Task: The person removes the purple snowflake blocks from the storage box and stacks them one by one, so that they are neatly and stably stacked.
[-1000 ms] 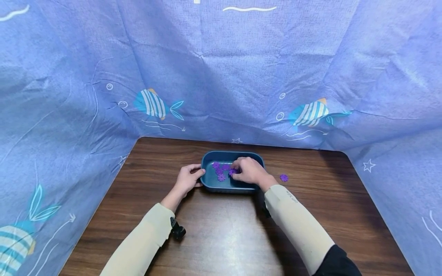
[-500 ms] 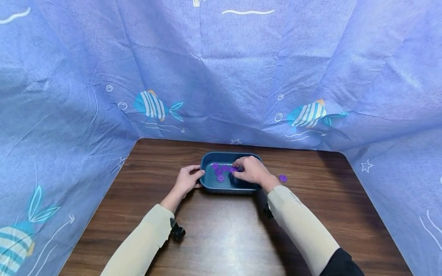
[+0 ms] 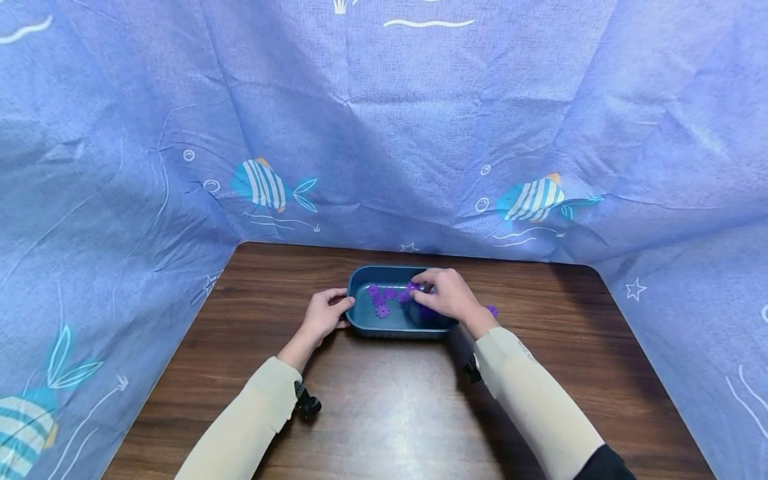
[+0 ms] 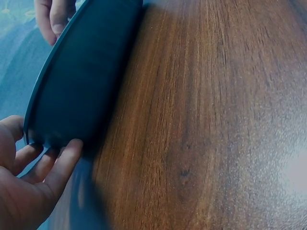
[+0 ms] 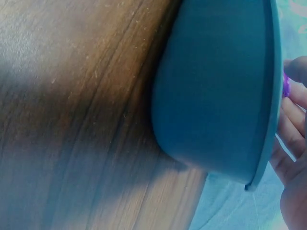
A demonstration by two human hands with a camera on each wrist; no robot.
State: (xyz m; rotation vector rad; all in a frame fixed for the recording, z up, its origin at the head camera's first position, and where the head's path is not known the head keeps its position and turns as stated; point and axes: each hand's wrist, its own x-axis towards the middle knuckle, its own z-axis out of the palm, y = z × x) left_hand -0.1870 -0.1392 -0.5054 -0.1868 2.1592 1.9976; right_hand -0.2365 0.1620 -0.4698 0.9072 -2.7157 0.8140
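A dark teal plastic bin sits on the table, several purple flower-shaped discs lying in its left and middle part. My left hand grips the bin's left end, thumb at the rim; in the left wrist view its fingers touch the outer wall. Over the bin's right half, my right hand pinches a purple flower-shaped disc between thumb and fingertips. A bit of that disc shows above the rim in the right wrist view. Whether it touches the other discs, I cannot tell.
Right of the bin, another purple disc lies on the wooden table, partly hidden by my right wrist. A blue fish-print cloth hangs behind and along both sides of the table.
My right hand has shifted slightly right and lifted, bringing up a purple disc from the bin floor. The left hand keeps its grip on the bin's end.
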